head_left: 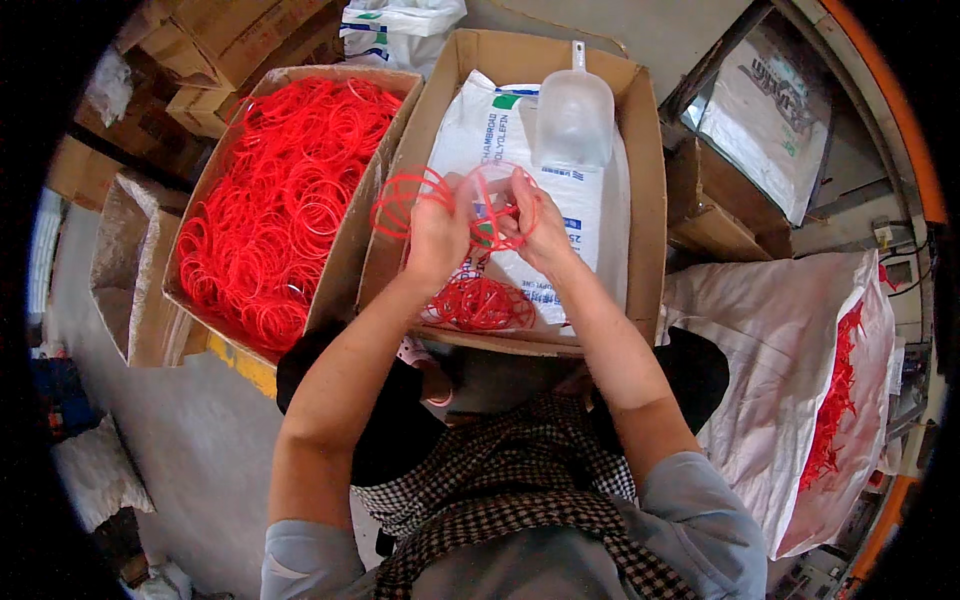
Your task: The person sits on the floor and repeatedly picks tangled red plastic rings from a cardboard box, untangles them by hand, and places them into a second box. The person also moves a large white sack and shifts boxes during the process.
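Note:
Above the middle cardboard box, my left hand is closed around red plastic rings, which stick out to its left. My right hand holds the side of another red ring piece with crossing bars between both hands. Under my hands a white woven sack with printing lies in the box. A small heap of red rings rests at the box's near end. A translucent plastic scoop lies on the sack at the far end.
A cardboard box full of red rings stands at the left, touching or close to the middle box. At the right is a large white sack holding red plastic pieces. Cardboard boxes are stacked at the far left.

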`<state>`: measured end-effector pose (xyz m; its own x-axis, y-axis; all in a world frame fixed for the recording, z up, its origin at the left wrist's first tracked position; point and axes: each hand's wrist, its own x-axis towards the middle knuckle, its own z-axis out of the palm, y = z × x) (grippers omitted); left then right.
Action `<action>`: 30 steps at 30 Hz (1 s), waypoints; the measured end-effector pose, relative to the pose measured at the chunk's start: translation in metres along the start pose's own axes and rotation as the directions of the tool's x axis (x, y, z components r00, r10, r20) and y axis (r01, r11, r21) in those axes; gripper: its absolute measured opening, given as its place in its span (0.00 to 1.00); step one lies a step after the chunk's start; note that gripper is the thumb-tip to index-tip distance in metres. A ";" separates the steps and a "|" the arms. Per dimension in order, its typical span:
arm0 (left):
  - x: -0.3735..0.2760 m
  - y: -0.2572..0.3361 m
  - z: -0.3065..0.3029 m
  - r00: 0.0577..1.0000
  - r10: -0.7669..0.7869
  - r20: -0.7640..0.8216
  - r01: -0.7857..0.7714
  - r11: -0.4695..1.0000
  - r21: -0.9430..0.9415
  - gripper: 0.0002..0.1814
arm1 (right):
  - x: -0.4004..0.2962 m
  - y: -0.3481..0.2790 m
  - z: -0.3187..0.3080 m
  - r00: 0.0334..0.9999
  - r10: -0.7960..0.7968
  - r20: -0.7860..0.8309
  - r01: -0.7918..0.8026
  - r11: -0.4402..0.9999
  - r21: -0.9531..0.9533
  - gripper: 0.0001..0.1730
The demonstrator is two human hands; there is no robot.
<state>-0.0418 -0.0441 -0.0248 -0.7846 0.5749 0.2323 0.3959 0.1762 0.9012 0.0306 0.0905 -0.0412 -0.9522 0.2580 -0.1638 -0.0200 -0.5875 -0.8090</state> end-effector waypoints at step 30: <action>0.008 0.032 -0.043 0.838 -0.357 0.412 0.529 0.718 -0.453 0.13 | -0.001 -0.042 0.020 0.801 -0.393 0.451 0.507 0.046 -0.861 0.09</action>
<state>-0.0562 -0.0678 0.0213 -0.6026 0.7481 -0.2780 -0.3467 0.0684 0.9355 0.0262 0.0997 0.0042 -0.8926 0.0920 0.4414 -0.2209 0.7642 -0.6060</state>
